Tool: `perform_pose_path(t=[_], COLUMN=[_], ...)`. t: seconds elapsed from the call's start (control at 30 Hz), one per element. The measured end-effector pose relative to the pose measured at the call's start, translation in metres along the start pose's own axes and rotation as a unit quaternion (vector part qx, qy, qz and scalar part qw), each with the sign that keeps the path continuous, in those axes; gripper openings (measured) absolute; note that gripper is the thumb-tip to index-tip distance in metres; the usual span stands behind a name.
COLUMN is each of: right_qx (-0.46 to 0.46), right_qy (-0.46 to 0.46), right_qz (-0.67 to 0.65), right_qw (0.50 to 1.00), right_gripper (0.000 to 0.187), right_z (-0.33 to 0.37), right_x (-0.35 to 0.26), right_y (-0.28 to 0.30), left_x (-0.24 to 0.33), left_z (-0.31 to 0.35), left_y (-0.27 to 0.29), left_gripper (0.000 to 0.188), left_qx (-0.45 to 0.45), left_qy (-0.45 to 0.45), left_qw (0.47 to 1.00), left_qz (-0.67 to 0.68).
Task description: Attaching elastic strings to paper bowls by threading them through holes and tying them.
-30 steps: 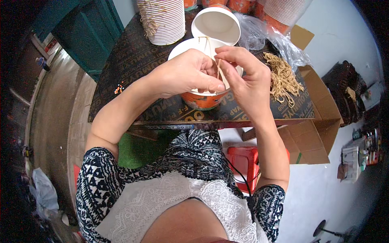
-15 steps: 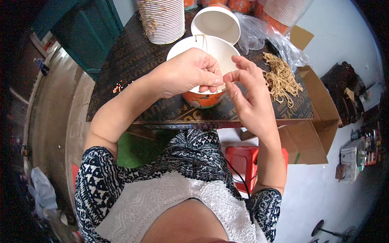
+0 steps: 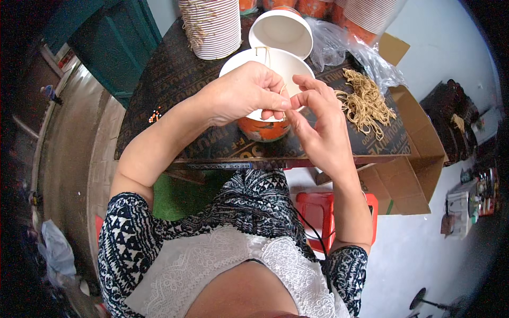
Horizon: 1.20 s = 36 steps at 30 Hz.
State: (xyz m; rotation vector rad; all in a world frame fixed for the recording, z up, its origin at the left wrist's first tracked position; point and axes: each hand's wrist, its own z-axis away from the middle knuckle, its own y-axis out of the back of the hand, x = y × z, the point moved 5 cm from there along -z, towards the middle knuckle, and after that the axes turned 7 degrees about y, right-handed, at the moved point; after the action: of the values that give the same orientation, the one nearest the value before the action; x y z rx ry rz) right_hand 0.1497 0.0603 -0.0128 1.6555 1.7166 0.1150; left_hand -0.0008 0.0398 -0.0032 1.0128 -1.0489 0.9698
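Note:
A paper bucket (image 3: 262, 130), white inside with an orange patterned outside, stands upright near the table's front edge. Tan string (image 3: 268, 55) passes through its far rim. Over the near rim, my left hand (image 3: 249, 93) pinches a thin string end between thumb and forefinger. My right hand (image 3: 321, 119) meets it there, thumb and forefinger closing on the same string, the other fingers loosely curled. The fingertips hide most of the string and any knot in it.
Behind stands a tall stack of white-rimmed buckets (image 3: 212, 29), beside a tipped bucket (image 3: 281, 34). Clear plastic (image 3: 331, 45) and a tangled heap of tan strings (image 3: 366, 103) lie to the right. Small beads (image 3: 155, 114) sit left; a cardboard box (image 3: 413, 175) is beside the table.
My right hand has shifted slightly left, bringing its thumb and forefinger together against my left fingertips at the string. My left hand has barely moved.

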Motion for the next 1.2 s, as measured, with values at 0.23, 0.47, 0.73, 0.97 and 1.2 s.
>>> perform_pose_path(t=[0.23,0.47,0.73,0.97,1.2], right_qx=[0.003,0.041,0.062,0.059,0.046], right_qy=[-0.025,0.005,0.083,0.035,0.020], right_qz=[-0.046,-0.035,0.077,0.090,0.088], right_qw=[0.999,0.999,0.992,0.994,0.995], right_gripper=[0.008,0.005,0.009,0.006,0.009], right_z=[0.003,0.006,0.007,0.006,0.003], right_x=[0.006,0.000,-0.017,0.006,0.006], right_y=[-0.003,0.000,-0.001,-0.002,-0.004], left_x=[-0.001,-0.004,-0.005,-0.005,-0.004], left_z=[-0.002,-0.005,-0.008,-0.004,0.005], left_y=[0.000,0.003,0.007,0.003,-0.009], left_gripper=[0.008,0.006,0.007,0.010,0.008], left_qx=[-0.015,-0.011,-0.021,0.014,0.157], left_qy=[-0.011,-0.002,-0.006,-0.050,-0.141], left_qw=[1.000,0.999,0.999,0.998,0.966], left_qz=[0.020,0.034,0.045,-0.047,-0.151])
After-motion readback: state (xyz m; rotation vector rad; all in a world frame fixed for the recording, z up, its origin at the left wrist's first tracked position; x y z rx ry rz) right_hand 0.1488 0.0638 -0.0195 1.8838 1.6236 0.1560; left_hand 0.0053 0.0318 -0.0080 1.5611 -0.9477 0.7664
